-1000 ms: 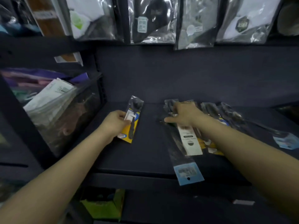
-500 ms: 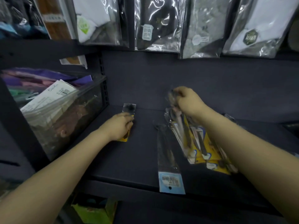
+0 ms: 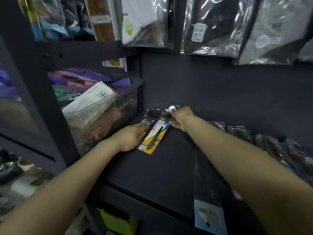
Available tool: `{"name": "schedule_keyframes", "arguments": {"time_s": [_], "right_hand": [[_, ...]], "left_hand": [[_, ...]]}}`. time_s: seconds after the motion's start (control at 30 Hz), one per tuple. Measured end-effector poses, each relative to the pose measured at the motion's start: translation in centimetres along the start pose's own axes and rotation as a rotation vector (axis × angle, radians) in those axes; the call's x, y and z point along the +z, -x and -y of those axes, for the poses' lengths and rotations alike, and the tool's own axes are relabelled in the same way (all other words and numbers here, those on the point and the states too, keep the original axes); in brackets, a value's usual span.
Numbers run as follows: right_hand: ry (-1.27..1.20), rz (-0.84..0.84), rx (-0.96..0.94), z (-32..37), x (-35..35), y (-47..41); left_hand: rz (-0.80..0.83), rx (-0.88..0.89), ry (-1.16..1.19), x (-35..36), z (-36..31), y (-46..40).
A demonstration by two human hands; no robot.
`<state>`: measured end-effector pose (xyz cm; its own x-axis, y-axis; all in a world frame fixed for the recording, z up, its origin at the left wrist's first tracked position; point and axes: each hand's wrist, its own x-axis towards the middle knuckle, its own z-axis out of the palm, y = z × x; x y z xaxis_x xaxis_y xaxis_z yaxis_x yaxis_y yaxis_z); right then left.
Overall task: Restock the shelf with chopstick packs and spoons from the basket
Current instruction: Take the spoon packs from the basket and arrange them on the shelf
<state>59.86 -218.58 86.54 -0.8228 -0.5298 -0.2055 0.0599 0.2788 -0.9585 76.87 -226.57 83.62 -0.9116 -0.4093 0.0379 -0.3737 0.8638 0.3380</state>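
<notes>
both hands at spoon packs, rear left of shelf (image 3: 152,170)

left hand (image 3: 131,138) lies flat on one spoon pack (image 3: 149,116) beside the shelf's left wall; right hand (image 3: 182,119) pinches the adjacent spoon pack (image 3: 156,133). chopstick pack (image 3: 207,189) overhangs the front edge. bare shelf between them.

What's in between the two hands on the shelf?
In the head view, a yellow-backed spoon pack lies between the left hand and the right hand, and both hands touch it.
</notes>
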Motion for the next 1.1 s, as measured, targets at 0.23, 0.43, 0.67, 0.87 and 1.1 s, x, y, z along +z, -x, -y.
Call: {"name": "schedule_keyframes", "arguments": {"time_s": [0.23, 0.43, 0.67, 0.87, 1.1], "right_hand": [[0.049, 0.056, 0.025, 0.3, 0.3, -1.8], [0.715, 0.035, -0.449, 1.8, -5.5, -1.3], [1.136, 0.111, -0.535, -0.5, -14.8, 1.1], [0.961, 0.148, -0.457, -2.9, -16.9, 0.8], [0.368, -0.115, -0.566, -0.6, -19.1, 1.0]], "left_hand": [[0.037, -0.085, 0.086, 0.0, -0.3, -1.6], [0.069, -0.057, 0.0, 1.0, -0.9, -1.9], [0.047, -0.051, -0.044, 1.0, -1.2, -2.3], [-0.162, 0.14, -0.19, 0.8, -5.2, -2.4], [-0.227, 0.298, 0.32, 1.2, -13.7, -1.8]]}}
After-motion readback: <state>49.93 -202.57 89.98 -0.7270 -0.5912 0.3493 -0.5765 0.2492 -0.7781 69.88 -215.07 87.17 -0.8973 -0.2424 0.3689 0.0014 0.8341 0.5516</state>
